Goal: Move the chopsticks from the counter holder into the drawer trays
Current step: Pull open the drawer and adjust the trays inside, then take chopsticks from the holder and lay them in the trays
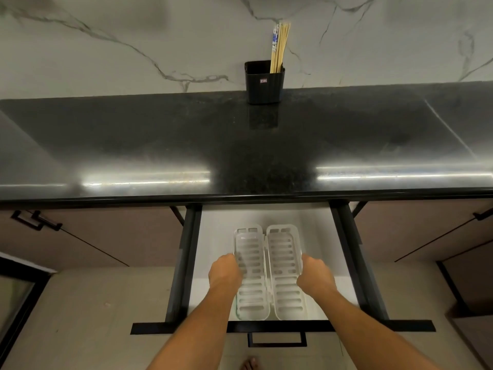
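Chopsticks [278, 48] are stood in a black holder [264, 82] at the back edge of the counter [160, 145], with wide dark surface on both sides. Pale wood and blue-patterned tops are seen. In the pulled-out drawer [213, 236] below, the left tray [250, 287] is gripped at its outer rim by the left hand [225, 273] and the right tray [286, 279] by the right hand [314, 276], fingers curled.

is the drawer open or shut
Open: the drawer is pulled out from under the counter, with both trays visible inside.
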